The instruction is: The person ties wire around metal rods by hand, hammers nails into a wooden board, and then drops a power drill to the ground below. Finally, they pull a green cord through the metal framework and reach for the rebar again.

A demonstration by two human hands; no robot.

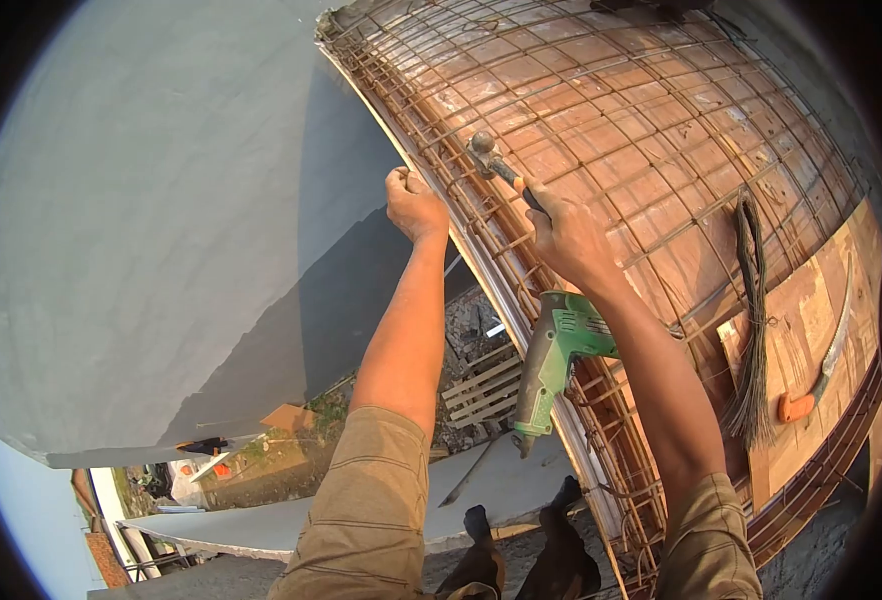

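My right hand (568, 236) grips the dark handle of a hammer (483, 152), its metal head raised over the rebar near the edge. At the outer side of a narrow edge board (491, 275), my left hand (418, 207) is closed, its fingertips drawn together against the board. Whatever those fingers pinch, if anything, is too small to make out. Below my right forearm, a green power drill (553, 365) rests across the edge with its tip downward. The rebar grid (651, 130) lies over curved plywood formwork to the right of both hands.
On the plywood at right lie a bundle of thin wire (749, 320) and an orange-handled handsaw (799, 404). A grey curved wall (161, 220) rises at left. Beyond the edge is a drop, with a wooden pallet (483, 390) on the ground and a concrete ledge (311, 530) below.
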